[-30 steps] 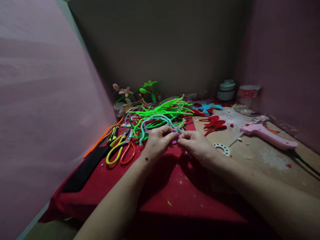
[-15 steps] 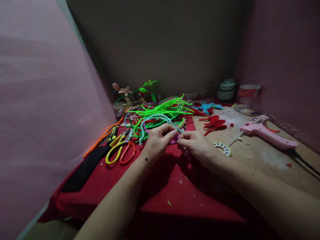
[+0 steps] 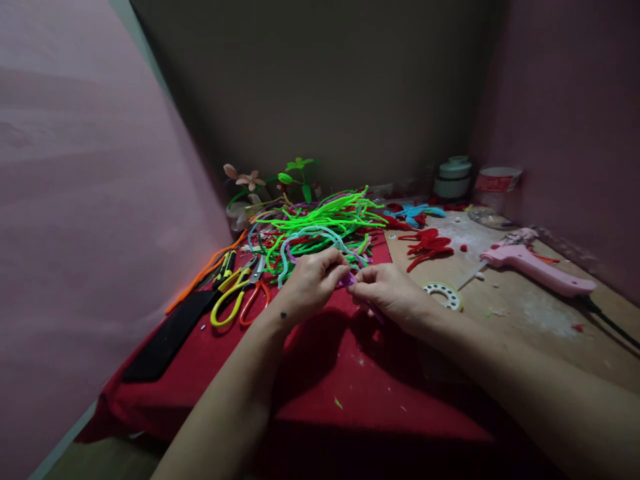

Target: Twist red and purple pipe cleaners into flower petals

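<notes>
Between my two hands, over the red cloth, is a purple pipe cleaner [image 3: 347, 281], mostly covered by my fingers. My left hand [image 3: 316, 279] pinches it with thumb and forefinger. Close beside it, my right hand [image 3: 386, 288] is closed on the same piece, and a purple end slants down below the fingers. Just beyond my hands lies a heap of bright green pipe cleaners [image 3: 325, 217], with light blue pipe cleaners [image 3: 320, 232] curving in front of it.
Scissors [image 3: 230, 308] with yellow and red handles lie left, near a black flat strip [image 3: 167, 340]. On the board [image 3: 520, 333] at right are a pink glue gun [image 3: 540, 267], a tape roll [image 3: 444, 297] and red pipe-cleaner shapes [image 3: 429, 248]. Pipe-cleaner flowers [image 3: 250, 180] stand behind; walls rise both sides.
My left hand has shifted slightly left and my right fingers a little left and down. The purple pipe cleaner has turned slightly between them. Nothing else has visibly moved.
</notes>
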The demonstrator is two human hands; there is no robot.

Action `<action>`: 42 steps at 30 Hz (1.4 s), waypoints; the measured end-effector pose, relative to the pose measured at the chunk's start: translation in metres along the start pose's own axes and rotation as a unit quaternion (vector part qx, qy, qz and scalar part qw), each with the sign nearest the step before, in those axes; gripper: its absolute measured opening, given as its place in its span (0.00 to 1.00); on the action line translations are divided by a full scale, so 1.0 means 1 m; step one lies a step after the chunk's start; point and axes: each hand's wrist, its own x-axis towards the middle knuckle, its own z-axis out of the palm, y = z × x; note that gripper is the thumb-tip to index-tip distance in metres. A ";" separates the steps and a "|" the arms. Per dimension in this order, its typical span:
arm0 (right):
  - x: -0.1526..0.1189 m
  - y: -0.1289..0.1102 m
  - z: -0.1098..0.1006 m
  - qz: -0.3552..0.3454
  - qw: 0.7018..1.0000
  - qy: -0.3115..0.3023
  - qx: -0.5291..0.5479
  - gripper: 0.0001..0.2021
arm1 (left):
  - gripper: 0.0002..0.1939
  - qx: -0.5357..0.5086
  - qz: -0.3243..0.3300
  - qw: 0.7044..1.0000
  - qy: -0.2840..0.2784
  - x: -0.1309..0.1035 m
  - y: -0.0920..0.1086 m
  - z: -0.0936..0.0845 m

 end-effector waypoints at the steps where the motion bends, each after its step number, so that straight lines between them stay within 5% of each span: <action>1: 0.000 0.000 0.001 0.007 1.000 -0.001 -0.009 0.06 | 0.07 0.027 0.007 1.000 -0.001 0.000 0.000 0.000; 7: 0.000 0.000 0.002 -0.003 1.000 -0.002 -0.025 0.05 | 0.07 0.114 0.030 0.993 -0.013 0.000 -0.001 0.002; 14: 0.001 0.000 -0.001 -0.037 0.996 0.019 -0.078 0.04 | 0.07 0.043 0.000 0.999 -0.029 0.002 0.001 0.002; 23: 0.003 0.010 0.002 -0.124 0.975 0.038 -0.180 0.09 | 0.07 0.079 0.020 0.992 -0.101 0.001 -0.004 -0.004; 30: 0.001 0.005 -0.002 -0.034 0.999 0.013 -0.012 0.04 | 0.08 -0.055 -0.056 0.995 -0.056 0.002 0.000 -0.002; 35: 0.001 0.002 -0.003 -0.026 0.997 0.015 0.068 0.05 | 0.13 -0.233 -0.132 0.963 -0.045 0.002 0.001 -0.001; 42: 0.001 0.001 -0.002 -0.008 0.993 0.007 0.116 0.04 | 0.14 -0.274 -0.131 0.953 -0.020 0.004 -0.005 0.002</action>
